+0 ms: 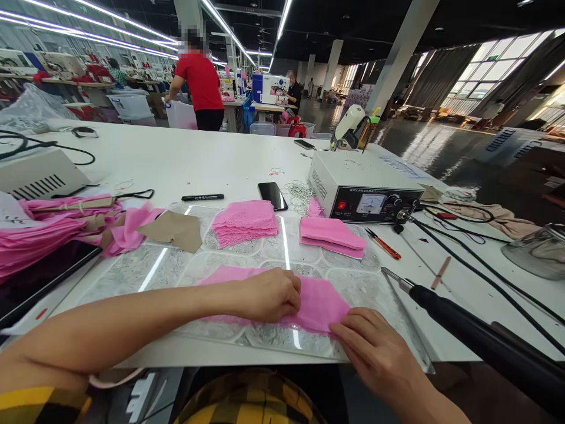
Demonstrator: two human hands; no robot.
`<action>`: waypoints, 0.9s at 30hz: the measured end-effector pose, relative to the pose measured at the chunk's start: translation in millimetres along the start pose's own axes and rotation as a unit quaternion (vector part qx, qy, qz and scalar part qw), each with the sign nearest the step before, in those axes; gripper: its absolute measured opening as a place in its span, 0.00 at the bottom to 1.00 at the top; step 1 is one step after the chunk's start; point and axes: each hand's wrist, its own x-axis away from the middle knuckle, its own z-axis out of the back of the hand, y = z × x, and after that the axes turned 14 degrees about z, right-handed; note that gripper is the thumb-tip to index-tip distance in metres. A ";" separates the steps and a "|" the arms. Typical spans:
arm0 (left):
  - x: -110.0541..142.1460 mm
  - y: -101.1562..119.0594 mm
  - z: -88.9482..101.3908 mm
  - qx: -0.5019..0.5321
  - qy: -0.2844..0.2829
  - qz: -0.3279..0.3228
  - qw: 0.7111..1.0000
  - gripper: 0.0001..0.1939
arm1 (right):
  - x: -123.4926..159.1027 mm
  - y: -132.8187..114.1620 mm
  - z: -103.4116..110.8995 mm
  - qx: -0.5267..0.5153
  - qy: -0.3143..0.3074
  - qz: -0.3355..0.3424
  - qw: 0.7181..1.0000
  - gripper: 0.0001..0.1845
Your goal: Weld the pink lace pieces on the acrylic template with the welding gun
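Note:
A pink fabric piece (pixel 318 301) lies flat on a clear glass plate (pixel 176 265) at the table's near edge. My left hand (pixel 270 294) rests on it with fingers curled, pinching the cloth near its middle. My right hand (pixel 371 347) presses on the fabric's lower right corner, fingers bent over the edge. Behind them sit a stack of pink lace pieces (pixel 245 222) and a folded pink stack (pixel 331 236).
A white control box with a meter (pixel 362 191) stands at the right, cables trailing to a black hand tool (pixel 477 333). A phone (pixel 272 195), a black marker (pixel 202 197), red-handled snips (pixel 383 244), brown paper (pixel 174 229) and pink fabric heaps (pixel 39 232) lie around. A person in red (pixel 200 82) stands far back.

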 end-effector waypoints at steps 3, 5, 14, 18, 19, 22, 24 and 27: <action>1.9 2.7 1.0 -0.019 0.004 -0.007 1.000 0.12 | 3.3 -0.3 -0.4 -0.027 -0.009 -0.020 0.999 0.11; 2.4 2.6 0.5 -0.018 0.005 -0.006 1.000 0.13 | 4.8 -0.2 -0.3 -0.050 -0.013 -0.037 0.998 0.11; 4.5 -2.1 -5.1 0.030 0.022 0.010 0.999 0.12 | 4.6 -0.6 -2.4 -0.076 -0.005 -0.084 0.994 0.10; 3.5 -2.4 -7.1 0.054 0.033 0.008 0.998 0.12 | 5.4 0.6 -3.9 -0.081 -0.016 -0.094 0.992 0.09; 3.3 -2.2 -7.3 0.056 0.035 0.009 0.998 0.12 | 5.6 0.9 -4.2 -0.080 -0.017 -0.096 0.992 0.09; 3.6 -1.2 -7.0 0.064 0.034 0.017 0.997 0.12 | 5.6 1.1 -4.3 -0.080 -0.017 -0.100 0.992 0.09; 4.0 -0.7 -6.6 0.068 0.031 0.021 0.997 0.12 | 4.6 0.8 -3.4 -0.085 -0.018 -0.101 0.991 0.09; 4.1 -0.9 -6.7 0.070 0.029 0.022 0.997 0.12 | 2.0 -0.6 -1.3 -0.093 -0.027 -0.099 0.990 0.08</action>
